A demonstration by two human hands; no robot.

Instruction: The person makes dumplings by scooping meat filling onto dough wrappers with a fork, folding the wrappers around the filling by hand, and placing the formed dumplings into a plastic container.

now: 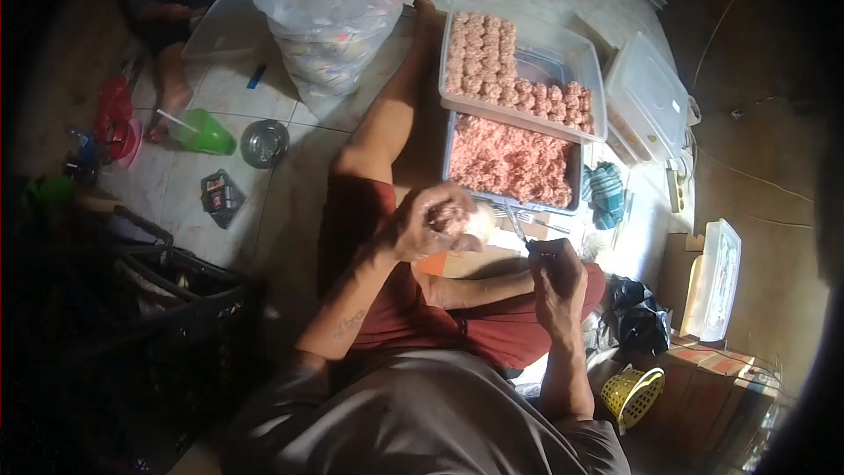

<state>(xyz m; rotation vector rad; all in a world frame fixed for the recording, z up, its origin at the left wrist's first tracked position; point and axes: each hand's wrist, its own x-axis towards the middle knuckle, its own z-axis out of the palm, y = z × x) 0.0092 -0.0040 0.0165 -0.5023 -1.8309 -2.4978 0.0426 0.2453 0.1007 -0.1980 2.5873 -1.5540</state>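
My left hand is curled around a lump of pinkish crumbly mixture, just in front of the blue-rimmed tray. Loose pink mixture of the same look fills that tray. Closed on the handle of a slim metal utensil is my right hand; the utensil points up toward the tray, and its tip is too small to name. Beyond, a clear plastic container rests over the tray's far part, with rows of round pink balls in it. A pale round thing shows partly behind my left hand.
A clear bag of packets stands upper left, near a green cup and a glass ashtray. Lidded boxes, a teal cloth and a yellow basket are on the right. Another person's leg shows upper left.
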